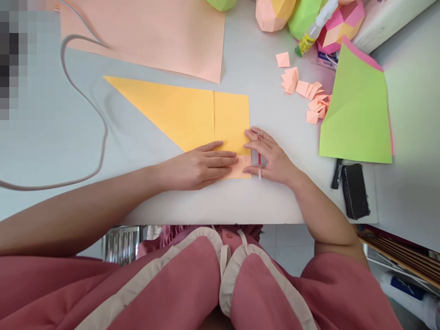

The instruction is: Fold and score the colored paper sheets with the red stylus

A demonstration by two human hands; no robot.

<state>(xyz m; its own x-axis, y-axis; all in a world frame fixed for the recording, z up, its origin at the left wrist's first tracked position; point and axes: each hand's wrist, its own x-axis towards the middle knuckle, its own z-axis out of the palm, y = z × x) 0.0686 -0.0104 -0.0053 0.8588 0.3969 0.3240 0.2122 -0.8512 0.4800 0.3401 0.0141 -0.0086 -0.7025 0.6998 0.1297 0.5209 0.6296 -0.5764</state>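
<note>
Yellow-orange sheet (192,110) lies flat on the white tabletop (240,201), right in front of the person, with a crease down it and a long point running off to the upper left. The right hand (273,158) sits at the sheet's right edge, its grip closed on a thin red pen (259,158) that stands upright along that edge, fingertips touching the paper. The left hand (202,165) is spread flat with an open palm, pressing on the sheet's near edge, fingers pointing at the right hand. Just right of the pen there's bare tabletop, then a black marker (337,174) and a black case (355,190). Above those lies a green sheet (357,114) beside a scatter of small pink squares (305,91). Farther back are a glue bottle (314,30), a peach sheet (154,32) and coloured paper solids (275,13). A grey cable (99,137) loops on the left.
</note>
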